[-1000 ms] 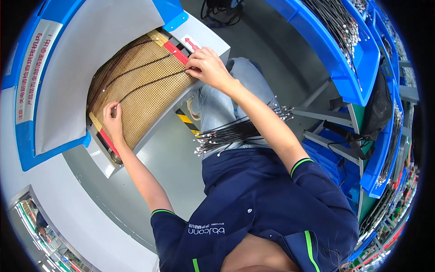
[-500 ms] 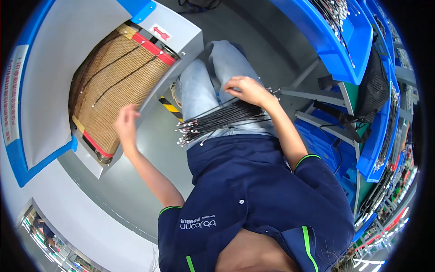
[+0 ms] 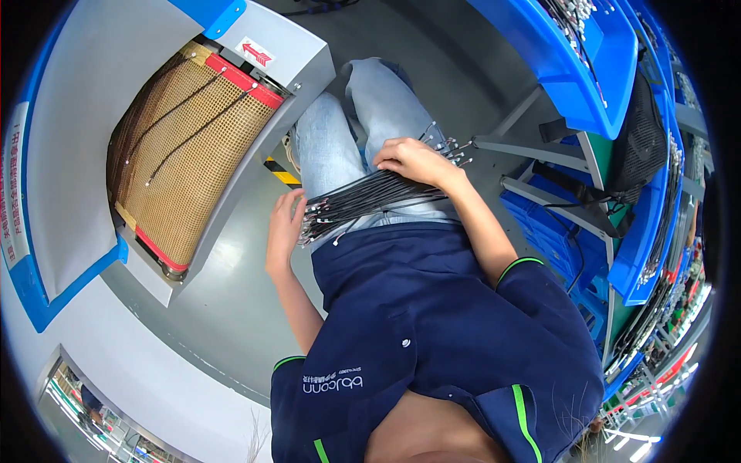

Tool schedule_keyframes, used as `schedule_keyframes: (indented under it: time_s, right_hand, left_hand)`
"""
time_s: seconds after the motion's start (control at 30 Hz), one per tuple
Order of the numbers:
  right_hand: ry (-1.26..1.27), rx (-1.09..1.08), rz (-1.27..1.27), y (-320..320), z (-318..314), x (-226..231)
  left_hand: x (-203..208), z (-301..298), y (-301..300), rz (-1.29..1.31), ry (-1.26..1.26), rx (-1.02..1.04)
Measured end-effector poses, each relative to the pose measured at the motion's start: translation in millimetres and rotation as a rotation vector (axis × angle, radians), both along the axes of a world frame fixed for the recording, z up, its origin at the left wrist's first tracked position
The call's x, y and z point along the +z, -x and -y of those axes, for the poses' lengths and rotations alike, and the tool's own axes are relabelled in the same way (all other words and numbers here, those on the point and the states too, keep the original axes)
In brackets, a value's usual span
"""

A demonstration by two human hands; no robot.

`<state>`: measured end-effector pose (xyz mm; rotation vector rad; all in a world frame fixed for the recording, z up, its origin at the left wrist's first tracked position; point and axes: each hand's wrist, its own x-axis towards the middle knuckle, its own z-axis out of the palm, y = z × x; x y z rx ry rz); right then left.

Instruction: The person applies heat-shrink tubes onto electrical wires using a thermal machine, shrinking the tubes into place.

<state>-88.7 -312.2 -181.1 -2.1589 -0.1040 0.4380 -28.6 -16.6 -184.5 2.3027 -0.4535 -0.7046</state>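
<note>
A bundle of thin black cables (image 3: 367, 195) with small white connectors at both ends lies across my lap, over my jeans. My right hand (image 3: 417, 162) rests on the upper right part of the bundle, its fingers curled down onto the cables. At the bundle's left end, my left hand (image 3: 284, 231) is beside the connector ends, fingers stretched upward and slightly apart. Contact between these fingers and the connectors is hard to make out. One loose white connector (image 3: 336, 241) sticks out below the bundle near my waist.
A mesh conveyor belt (image 3: 197, 147) with red edges runs at the left, carrying a few black cables (image 3: 202, 133), inside a grey and blue housing (image 3: 69, 154). Blue bins (image 3: 571, 85) of cables line the right, with a grey metal frame (image 3: 548, 150) and black mesh bag (image 3: 641, 139) nearby.
My left hand has moved right, away from the conveyor's side to the bundle's left end. More connectors show fanned out beyond my right hand, which stays on the bundle.
</note>
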Motion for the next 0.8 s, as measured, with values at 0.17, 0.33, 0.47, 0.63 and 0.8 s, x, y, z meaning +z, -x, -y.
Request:
schedule_keyframes:
  time_s: [0.17,0.33,0.47,0.63,0.8]
  right_hand:
    - [0.059,-0.045,0.133,2,-5,3]
    - [0.090,0.019,0.046,0,-22,3]
    - [-0.018,0.028,0.016,-6,-37,17]
    - [0.148,0.020,0.107,-8,-41,15]
    - [0.115,0.037,-0.066,0,-44,1]
  left_hand:
    - [7,-4,-2,-0.169,-0.018,0.002]
    - [20,1,-1,-0.064,0.018,-0.001]
    - [26,6,-1,-0.073,0.127,0.097]
    - [4,-3,6,0.209,0.033,-0.011]
    - [1,-7,0,0.005,-0.044,-0.025]
